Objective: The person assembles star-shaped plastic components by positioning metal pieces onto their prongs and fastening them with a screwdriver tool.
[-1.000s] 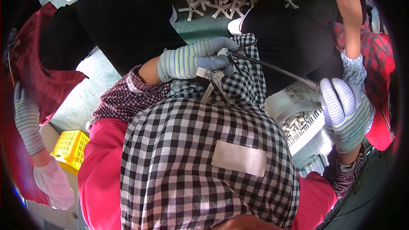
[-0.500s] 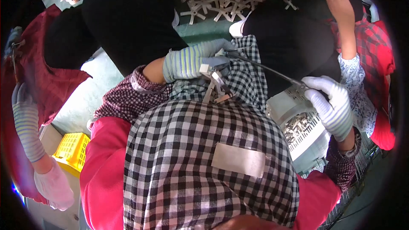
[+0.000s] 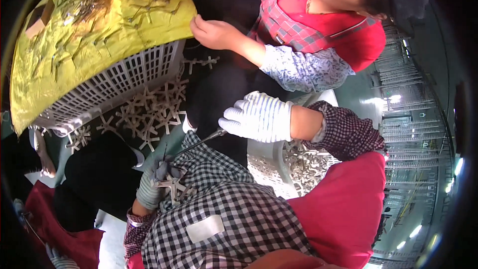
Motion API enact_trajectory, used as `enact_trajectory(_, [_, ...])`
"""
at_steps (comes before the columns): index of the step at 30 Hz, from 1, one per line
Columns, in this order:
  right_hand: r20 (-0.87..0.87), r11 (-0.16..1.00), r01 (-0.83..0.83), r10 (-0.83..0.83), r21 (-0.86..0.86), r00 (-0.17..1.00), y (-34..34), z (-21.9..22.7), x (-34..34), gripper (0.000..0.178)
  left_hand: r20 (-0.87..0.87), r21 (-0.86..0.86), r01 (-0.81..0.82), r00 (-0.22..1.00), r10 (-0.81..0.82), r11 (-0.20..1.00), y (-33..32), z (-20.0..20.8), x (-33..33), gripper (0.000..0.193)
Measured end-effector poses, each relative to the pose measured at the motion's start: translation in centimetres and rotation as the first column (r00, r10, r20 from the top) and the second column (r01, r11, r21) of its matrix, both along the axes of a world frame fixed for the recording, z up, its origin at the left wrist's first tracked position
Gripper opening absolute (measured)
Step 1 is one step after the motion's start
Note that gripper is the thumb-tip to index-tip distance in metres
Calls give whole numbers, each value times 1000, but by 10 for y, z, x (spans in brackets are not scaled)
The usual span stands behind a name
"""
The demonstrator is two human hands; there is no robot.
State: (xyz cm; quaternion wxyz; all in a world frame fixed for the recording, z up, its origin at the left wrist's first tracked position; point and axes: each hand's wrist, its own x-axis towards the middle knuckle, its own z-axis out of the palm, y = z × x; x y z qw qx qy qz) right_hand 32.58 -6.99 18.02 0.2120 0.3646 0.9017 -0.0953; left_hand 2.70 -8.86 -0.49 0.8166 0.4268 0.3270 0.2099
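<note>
While the right hand (image 3: 256,118) has its fingers clamped on the upper end of a slender dark rod (image 3: 196,145), the rod's long axis slants from frame centre down to the lower left. There the left hand (image 3: 151,182) grips a pale branched part (image 3: 174,187), one arm pointing downward. A pile of similar parts (image 3: 149,112) lies above, beside a grey slatted crate (image 3: 114,82) under yellow sheeting (image 3: 99,79). A co-worker's hand (image 3: 214,34) touches the sheeting's edge. The checked apron (image 3: 234,241) bears a pale rectangular patch (image 3: 205,229).

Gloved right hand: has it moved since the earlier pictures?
Yes, the gloved right hand moved leftward against the white plastic crate: earlier right of its parts, now up-left of them.
</note>
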Motion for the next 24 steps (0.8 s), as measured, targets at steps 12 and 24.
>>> enact_trajectory(12, [-1, 878, -344, 366, 334, 931, 2, 0, 0, 44, 261, -321, 2, 962, 87, 947, -3, 11, 1, 58])
enact_trajectory(24, [-151, 662, 409, -619, -628, 771, 10, -21, -6, 33, 128, -292, 59, 992, -22, 955, -4, 1, -1, 49])
